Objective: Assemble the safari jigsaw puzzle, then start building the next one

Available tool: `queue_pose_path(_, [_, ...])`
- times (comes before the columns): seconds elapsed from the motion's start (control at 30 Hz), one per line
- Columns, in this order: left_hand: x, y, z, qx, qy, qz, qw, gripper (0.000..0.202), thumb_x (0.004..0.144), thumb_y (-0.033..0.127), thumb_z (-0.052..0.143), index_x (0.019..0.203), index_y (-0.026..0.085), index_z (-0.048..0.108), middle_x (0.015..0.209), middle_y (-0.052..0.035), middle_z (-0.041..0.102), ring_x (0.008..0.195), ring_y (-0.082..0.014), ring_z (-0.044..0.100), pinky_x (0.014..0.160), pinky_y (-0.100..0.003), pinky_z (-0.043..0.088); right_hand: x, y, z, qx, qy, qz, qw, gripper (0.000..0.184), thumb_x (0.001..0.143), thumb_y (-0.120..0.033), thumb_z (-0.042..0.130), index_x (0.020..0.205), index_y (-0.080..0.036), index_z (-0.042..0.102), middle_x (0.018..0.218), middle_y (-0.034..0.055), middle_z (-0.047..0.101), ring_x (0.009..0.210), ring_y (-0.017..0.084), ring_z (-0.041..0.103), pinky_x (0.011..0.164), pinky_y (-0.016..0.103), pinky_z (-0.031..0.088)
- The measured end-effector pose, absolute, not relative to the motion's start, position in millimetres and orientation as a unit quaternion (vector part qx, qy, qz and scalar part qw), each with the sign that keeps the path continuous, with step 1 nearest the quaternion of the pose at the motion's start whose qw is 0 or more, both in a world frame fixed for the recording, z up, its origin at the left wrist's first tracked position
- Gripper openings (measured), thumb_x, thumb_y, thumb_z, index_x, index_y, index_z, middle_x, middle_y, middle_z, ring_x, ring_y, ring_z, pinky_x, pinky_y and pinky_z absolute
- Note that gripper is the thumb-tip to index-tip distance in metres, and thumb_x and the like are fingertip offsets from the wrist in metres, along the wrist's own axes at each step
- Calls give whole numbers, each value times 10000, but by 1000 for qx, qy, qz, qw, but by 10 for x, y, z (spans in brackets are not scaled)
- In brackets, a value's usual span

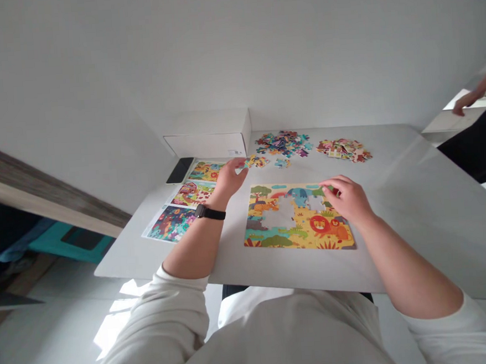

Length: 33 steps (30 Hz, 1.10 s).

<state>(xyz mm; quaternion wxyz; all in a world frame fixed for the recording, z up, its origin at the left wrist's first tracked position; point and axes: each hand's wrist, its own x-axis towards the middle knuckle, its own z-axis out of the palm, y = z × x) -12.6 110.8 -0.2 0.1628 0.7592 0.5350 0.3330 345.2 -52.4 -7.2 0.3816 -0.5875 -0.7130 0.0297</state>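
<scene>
A partly assembled animal jigsaw puzzle [313,230] lies flat on the table in front of me, with lions, an elephant and trees on it. Gaps in its middle and upper right show the bare tabletop. My left hand [231,177] reaches to a small group of loose yellow puzzle pieces [258,161], thumb and fingers apart. Over the puzzle's upper right corner is my right hand [349,198], fingers bent and thumb slightly apart, its fingertips at the edge; I make out no piece in it. A small blue-and-yellow clump of pieces [282,163] lies just beyond the puzzle.
Farther back are a multicoloured pile of pieces [284,143] and a pinkish pile [344,150]. A white box [207,143] stands against the wall. Picture sheets [171,223] and a dark phone [180,170] lie left. Another person's hand [466,101] shows at far right.
</scene>
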Motion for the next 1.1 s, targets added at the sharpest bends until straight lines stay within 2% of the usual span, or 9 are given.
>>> queue_pose_path(0.13, [-116, 1276, -2, 774, 545, 296, 127, 407, 955, 241, 650, 1356, 193, 707, 1297, -121, 783, 1184, -255, 738, 1103, -409, 574, 3456, -534, -50, -591, -712, 24, 378, 223, 1002, -303, 624, 1058, -248, 832, 1001, 76, 777, 689, 206, 650, 750, 389, 577])
queue_pose_path(0.3, [-58, 1505, -78, 804, 540, 229, 96, 496, 925, 206, 651, 1418, 153, 656, 1400, -167, 735, 1326, -314, 676, 1191, -467, 518, 3458, -527, -62, -595, -711, 29, 374, 233, 1006, -320, 618, 1045, -248, 836, 1020, 85, 789, 675, 205, 651, 769, 401, 590])
queue_pose_path(0.43, [14, 1660, -123, 823, 524, 196, 96, 524, 908, 197, 650, 1431, 159, 651, 1500, -166, 682, 1426, -302, 623, 1258, -438, 462, 3451, -513, -94, -596, -711, 39, 372, 226, 999, -309, 621, 1021, -249, 837, 1011, 79, 789, 680, 201, 662, 762, 387, 590])
queue_pose_path(0.63, [419, 1791, -122, 874, 458, 141, 85, 468, 983, 282, 609, 1430, 173, 692, 1542, -149, 674, 1452, -285, 620, 1275, -411, 447, 3457, -498, -108, -597, -710, 41, 371, 217, 994, -285, 622, 1013, -252, 836, 993, 69, 787, 695, 199, 677, 734, 363, 572])
queue_pose_path(0.83, [970, 1876, -122, 909, 400, 98, 66, 634, 988, 248, 592, 1615, 173, 539, 1664, -145, 582, 1545, -297, 542, 1313, -444, 393, 3500, -503, -62, -605, -702, 35, 375, 227, 1002, -295, 617, 1016, -252, 840, 996, 78, 796, 671, 198, 661, 729, 367, 573])
queue_pose_path(0.93, [1126, 1945, -97, 910, 404, 56, 68, 652, 989, 202, 566, 1633, 121, 504, 1690, -186, 540, 1551, -301, 534, 1299, -421, 398, 3530, -503, -47, -605, -700, 31, 378, 231, 1006, -298, 612, 1011, -251, 839, 994, 80, 797, 681, 202, 664, 743, 370, 575])
queue_pose_path(1.03, [1193, 2018, -78, 910, 408, 19, 75, 684, 960, 190, 613, 1626, 85, 498, 1621, -219, 603, 1484, -312, 596, 1231, -392, 458, 3555, -497, -47, -607, -697, 25, 380, 229, 1002, -283, 611, 998, -246, 836, 971, 78, 791, 676, 201, 659, 738, 368, 568])
queue_pose_path(1.1, [1197, 2061, -87, 911, 404, 16, 78, 707, 920, 192, 675, 1607, 120, 528, 1540, -192, 677, 1418, -312, 646, 1186, -387, 494, 3566, -493, -50, -606, -698, 22, 381, 227, 999, -275, 612, 995, -240, 836, 963, 78, 788, 680, 201, 660, 738, 365, 565])
